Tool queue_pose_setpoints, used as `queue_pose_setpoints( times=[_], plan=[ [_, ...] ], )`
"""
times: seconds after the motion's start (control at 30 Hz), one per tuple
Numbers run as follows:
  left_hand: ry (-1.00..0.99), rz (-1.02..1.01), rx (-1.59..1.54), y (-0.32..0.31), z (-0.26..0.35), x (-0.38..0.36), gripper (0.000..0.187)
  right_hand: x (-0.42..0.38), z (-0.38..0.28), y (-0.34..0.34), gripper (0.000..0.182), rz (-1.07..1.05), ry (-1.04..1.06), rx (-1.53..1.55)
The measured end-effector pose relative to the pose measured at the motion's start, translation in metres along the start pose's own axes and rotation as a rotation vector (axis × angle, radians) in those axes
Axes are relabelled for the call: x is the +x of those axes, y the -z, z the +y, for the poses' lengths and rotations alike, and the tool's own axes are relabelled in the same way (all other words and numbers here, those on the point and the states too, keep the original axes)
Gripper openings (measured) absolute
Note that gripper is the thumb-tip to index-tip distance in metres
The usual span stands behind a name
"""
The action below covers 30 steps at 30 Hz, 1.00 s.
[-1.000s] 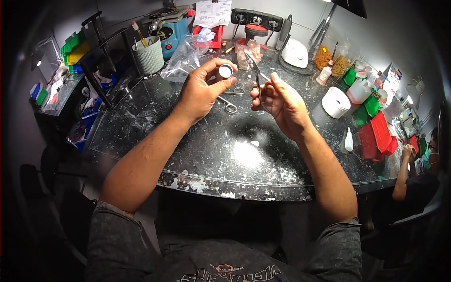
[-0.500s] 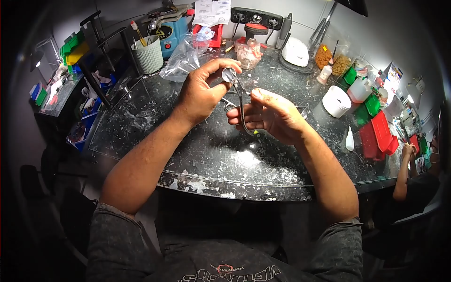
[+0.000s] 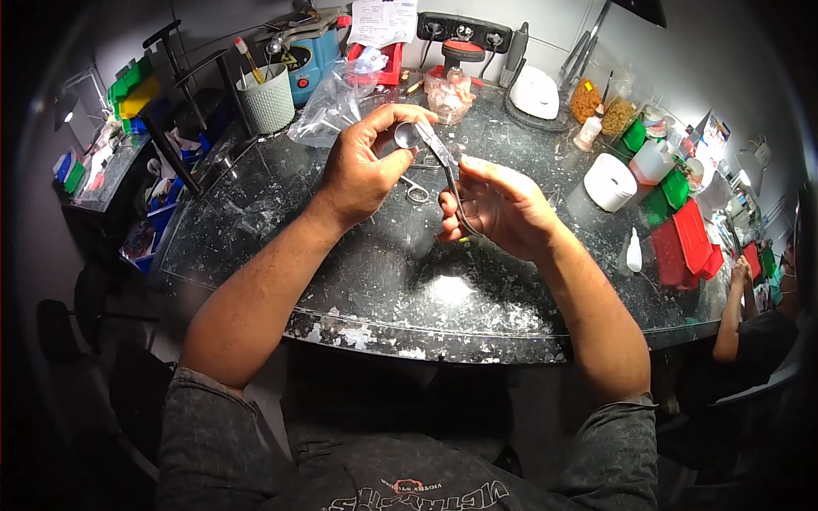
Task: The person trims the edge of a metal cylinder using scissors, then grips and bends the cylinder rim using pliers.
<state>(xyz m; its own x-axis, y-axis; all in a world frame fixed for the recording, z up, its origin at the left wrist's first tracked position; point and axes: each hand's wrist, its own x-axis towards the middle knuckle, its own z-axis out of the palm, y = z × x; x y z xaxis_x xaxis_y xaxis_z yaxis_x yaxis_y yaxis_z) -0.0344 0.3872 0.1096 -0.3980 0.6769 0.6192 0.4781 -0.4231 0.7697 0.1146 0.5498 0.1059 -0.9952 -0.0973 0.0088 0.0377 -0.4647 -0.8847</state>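
My left hand point(image 3: 360, 170) pinches a small round silvery disc point(image 3: 406, 134) between thumb and index finger. Closed around a pair of slim pliers point(image 3: 446, 163) with a steel head and dark handles is my right hand point(image 3: 503, 204). The head of the pliers points up and left, its tips right at the disc's edge. Below the hands, a metal tool with a ring handle point(image 3: 417, 194) lies on the dark, scuffed worktop point(image 3: 375, 281); part of it is hidden behind my left hand.
A clear plastic bag point(image 3: 324, 115) lies behind my left hand, beside a ribbed cup point(image 3: 267, 104) of tools. At the back stands a red-topped burner-like item point(image 3: 460, 77). To the right are a white container point(image 3: 610, 182), a small white bottle point(image 3: 634, 252) and red bins point(image 3: 694, 238). Another person's arm point(image 3: 729, 315) shows far right.
The disc has shifted slightly left. The pliers have tilted, their handles swinging right and closing together as my right fingers curl in. More of the ring-handled tool shows.
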Motion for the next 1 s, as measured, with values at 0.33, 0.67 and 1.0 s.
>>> queue_pose_setpoints(
  times=[0.33,0.67,1.0],
  plan=[
    [0.019,0.019,-0.012,0.000,0.003,0.000,0.024,-0.001,-0.002,-0.007,0.029,0.067,-0.010,-0.037],
    [0.029,0.030,0.040,0.001,-0.001,0.000,0.027,0.001,0.003,-0.014,0.030,0.202,0.110,-0.204],
    [0.021,0.009,0.069,0.001,0.001,0.000,0.026,0.001,0.000,-0.010,0.031,0.168,0.083,-0.231]
  ],
)
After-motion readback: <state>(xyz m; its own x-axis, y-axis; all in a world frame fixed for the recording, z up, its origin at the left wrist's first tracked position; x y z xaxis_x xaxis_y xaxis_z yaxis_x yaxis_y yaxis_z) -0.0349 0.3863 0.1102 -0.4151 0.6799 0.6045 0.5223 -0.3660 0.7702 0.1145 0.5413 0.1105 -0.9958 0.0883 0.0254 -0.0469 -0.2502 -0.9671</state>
